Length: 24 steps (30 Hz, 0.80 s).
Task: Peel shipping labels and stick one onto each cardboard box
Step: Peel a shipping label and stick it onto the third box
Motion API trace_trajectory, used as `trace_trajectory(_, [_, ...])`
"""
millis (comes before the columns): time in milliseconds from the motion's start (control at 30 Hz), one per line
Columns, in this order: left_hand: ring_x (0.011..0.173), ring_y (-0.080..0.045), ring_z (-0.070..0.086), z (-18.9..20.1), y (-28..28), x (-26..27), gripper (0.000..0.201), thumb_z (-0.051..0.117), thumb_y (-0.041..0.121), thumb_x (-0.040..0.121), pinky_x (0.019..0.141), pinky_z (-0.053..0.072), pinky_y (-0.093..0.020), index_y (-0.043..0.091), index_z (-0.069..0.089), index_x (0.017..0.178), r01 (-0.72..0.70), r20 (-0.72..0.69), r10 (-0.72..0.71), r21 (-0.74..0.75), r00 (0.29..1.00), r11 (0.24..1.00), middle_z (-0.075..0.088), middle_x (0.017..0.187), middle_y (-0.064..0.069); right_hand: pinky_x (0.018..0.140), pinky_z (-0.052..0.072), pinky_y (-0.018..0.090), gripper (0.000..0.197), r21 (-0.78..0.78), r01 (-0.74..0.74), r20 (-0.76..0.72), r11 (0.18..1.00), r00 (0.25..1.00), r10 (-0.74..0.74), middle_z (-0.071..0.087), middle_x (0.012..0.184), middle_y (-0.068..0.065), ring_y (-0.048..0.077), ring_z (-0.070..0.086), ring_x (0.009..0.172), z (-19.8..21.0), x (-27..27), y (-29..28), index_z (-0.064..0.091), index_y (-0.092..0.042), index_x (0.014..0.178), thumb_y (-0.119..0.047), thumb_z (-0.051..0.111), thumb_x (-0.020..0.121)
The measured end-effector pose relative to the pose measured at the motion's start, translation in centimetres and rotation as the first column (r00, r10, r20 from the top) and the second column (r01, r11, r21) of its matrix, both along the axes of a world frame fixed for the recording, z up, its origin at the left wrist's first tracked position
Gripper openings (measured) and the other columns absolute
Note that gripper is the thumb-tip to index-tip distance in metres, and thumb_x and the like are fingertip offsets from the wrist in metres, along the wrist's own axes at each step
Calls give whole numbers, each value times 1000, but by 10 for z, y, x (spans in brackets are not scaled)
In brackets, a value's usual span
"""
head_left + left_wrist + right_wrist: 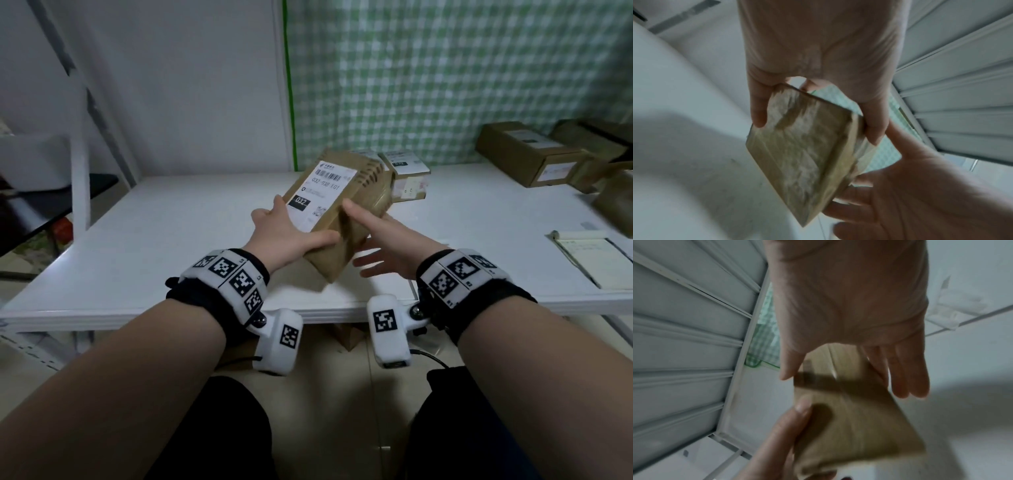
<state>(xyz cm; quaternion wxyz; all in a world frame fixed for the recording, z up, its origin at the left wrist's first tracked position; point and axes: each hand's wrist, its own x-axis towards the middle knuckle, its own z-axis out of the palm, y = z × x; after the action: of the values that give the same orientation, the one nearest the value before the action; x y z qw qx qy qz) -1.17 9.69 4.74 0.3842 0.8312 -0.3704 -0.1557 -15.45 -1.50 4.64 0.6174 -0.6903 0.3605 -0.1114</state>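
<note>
I record one cardboard box [342, 219] held tilted in the air above the white surface [191, 219], its labelled face turned up toward the head camera. A shipping label [320, 192] with a barcode lies flat on that face. My left hand [291, 236] grips the near end of the box, thumb along the top next to the label, the other fingers [758, 110] wrapped round its edge from beneath. My right hand [387, 240] supports the box from the right side: its fingers [908, 369] are straight and close together against the underside, thumb laid on the top edge, none of them curled. Further back on the surface I note a second labelled box [407, 178] just behind the held one, more brown boxes [527, 157] at the far right against the green checked wall, and a notepad [592, 260] near the right edge. Both wrist views are blurred.
</note>
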Motion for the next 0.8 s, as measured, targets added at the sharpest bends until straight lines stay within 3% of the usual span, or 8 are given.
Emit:
trace_trajectory(133, [107, -13, 41, 5, -3, 1, 77, 81, 48, 64, 90, 38, -26, 27, 43, 129, 123, -21, -126, -108, 992, 987, 41, 119, -2, 77, 56, 41, 50, 53, 84, 110, 995, 990, -90, 65, 113, 7, 31, 65, 95, 3, 5, -4, 52, -28, 122, -60, 52, 83])
trace_trajectory(233, [101, -10, 56, 9, -3, 11, 55, 68, 49, 79, 85, 47, -29, 21, 51, 124, 86, -239, -138, -216, 961, 973, 57, 118, 0, 68, 56, 35, 44, 77, 142, 161, 987, 975, -153, 64, 93, 4, 25, 64, 79, 3, 0, -14, 59, -23, 112, -56, 41, 88])
trace_trajectory(333, [105, -17, 59, 9, -2, 18, 34, 55, 51, 87, 91, 48, -41, 25, 60, 108, 135, -532, -201, -159, 823, 978, 63, 113, 0, 68, 55, 33, 38, 93, 147, 199, 985, 966, -163, 64, 91, 6, 25, 62, 77, 0, 2, -21, 63, -29, 98, -56, 38, 88])
trace_trajectory(433, [100, -23, 62, 2, -6, 21, 39, 61, 45, 81, 92, 50, -43, 22, 59, 113, 201, -692, -274, -187, 668, 962, 62, 113, -8, 71, 53, 32, 33, 86, 176, 214, 981, 958, -190, 70, 90, -2, 23, 64, 83, -3, 8, -27, 62, -34, 91, -56, 37, 90])
trace_trajectory(500, [101, -24, 63, -1, -13, 23, 35, 55, 41, 87, 89, 52, -44, 22, 57, 117, 141, -705, -276, -245, 654, 959, 63, 112, -9, 70, 52, 31, 39, 57, 171, 206, 984, 962, -179, 71, 96, -3, 19, 65, 87, -5, 13, -33, 63, -36, 103, -60, 34, 91])
trace_trajectory(600, [103, -29, 64, -4, -28, 34, 36, 45, 49, 92, 78, 56, -40, 28, 54, 119, -8, -723, -201, -275, 661, 961, 64, 115, -9, 76, 52, 35, 54, -29, 201, 162, 979, 968, -194, 63, 111, 2, 19, 62, 90, -9, 25, -48, 58, -23, 122, -61, 33, 92])
trace_trajectory(667, [105, -28, 63, -4, -39, 45, 35, 46, 53, 89, 76, 56, -38, 30, 55, 114, -128, -739, -114, -263, 664, 956, 64, 112, -6, 78, 53, 39, 46, -114, 299, 154, 947, 947, -281, 59, 105, 5, 21, 59, 86, -13, 33, -63, 60, -11, 113, -48, 41, 93])
trace_trajectory(800, [98, -20, 61, -7, -71, 67, 29, 54, 49, 87, 94, 51, -42, 28, 57, 106, -288, -758, 28, -213, 652, 933, 62, 99, 1, 86, 53, 52, 39, -299, 408, 118, 862, 913, -391, 52, 79, 6, 29, 56, 80, -21, 44, -103, 59, 7, 95, -29, 46, 87])
